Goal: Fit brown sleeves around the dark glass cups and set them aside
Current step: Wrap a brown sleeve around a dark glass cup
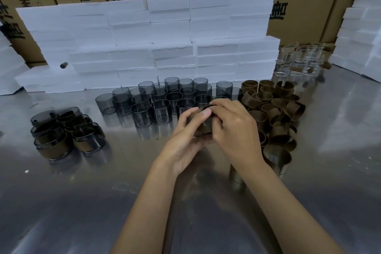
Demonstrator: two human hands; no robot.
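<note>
Both hands meet at the table's middle around one dark glass cup with a brown sleeve (206, 127). My left hand (188, 136) cradles it from below and the left, thumb lying over its top. My right hand (231, 128) grips it from the right, fingers curled over the rim. Most of the cup is hidden between the hands. Several bare dark glass cups (162, 99) stand in rows just behind. A heap of loose brown sleeves (274, 113) lies to the right. Several sleeved cups (61, 132) sit grouped at the left.
The table is shiny metal (82, 202). White foam blocks (156, 43) are stacked along the back, with more at both sides. Clear glass beakers (299, 62) stand at the back right. Printed cardboard boxes (305, 6) rise behind everything.
</note>
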